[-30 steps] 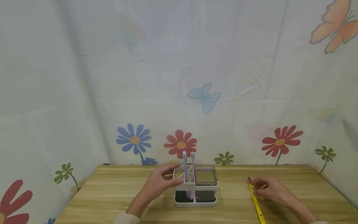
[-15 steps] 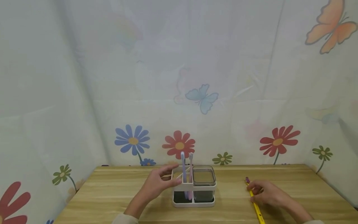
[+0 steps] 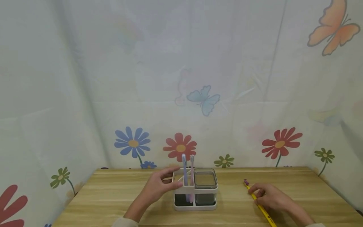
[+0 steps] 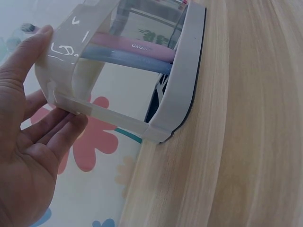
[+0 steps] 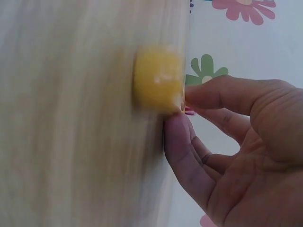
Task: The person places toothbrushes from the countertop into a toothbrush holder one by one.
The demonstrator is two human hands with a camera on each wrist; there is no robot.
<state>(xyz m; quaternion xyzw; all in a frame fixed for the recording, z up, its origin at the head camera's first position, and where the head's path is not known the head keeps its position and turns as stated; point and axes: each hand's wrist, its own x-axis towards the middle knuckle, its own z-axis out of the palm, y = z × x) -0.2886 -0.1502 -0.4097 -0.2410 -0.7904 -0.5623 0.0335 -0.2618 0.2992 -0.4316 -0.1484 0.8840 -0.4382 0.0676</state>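
Observation:
My left hand (image 3: 157, 186) grips the left side of a white toothbrush holder (image 3: 205, 191), thumb in front and fingers behind its upper rim. Upright in the holder stand a blue toothbrush (image 3: 185, 173) and a pink toothbrush (image 3: 192, 171), side by side. A clear square cup (image 3: 205, 198) fills the right compartment. Over on the right, my right hand (image 3: 270, 197) pinches a yellow toothbrush (image 3: 265, 213) between thumb and fingers below its striped bristles. The right wrist view shows the yellow handle end (image 5: 158, 78) large and blurred, close over the table.
Both hands work over a wood-grain table (image 3: 127, 179). A pale curtain (image 3: 158, 78) printed with flowers and butterflies hangs behind the table's back edge and along both sides.
My right fingers have closed on the yellow toothbrush, and it has swung, bristle end left and handle end right. The head view has shifted slightly. My left hand keeps its grip on the holder.

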